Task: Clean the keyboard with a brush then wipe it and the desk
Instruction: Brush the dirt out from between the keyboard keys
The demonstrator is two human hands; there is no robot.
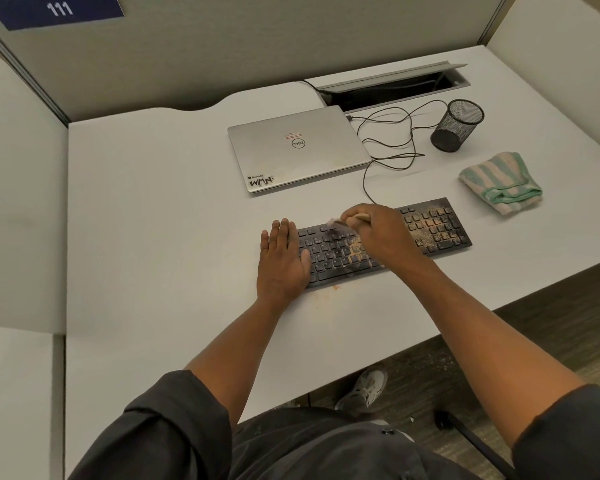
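Left hand (284, 258) flat, fingers straight, pressing the dusty black keyboard's (430, 226) left end. Right hand (378, 230) gripping the brush (336, 222), bristles over the top key rows.

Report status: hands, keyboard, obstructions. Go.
Left hand flat on black keyboard left end. Right hand grips small wooden-handled brush, bristles over upper keys. Tan dust on right-side keys. Striped green cloth unused; nothing obstructing.
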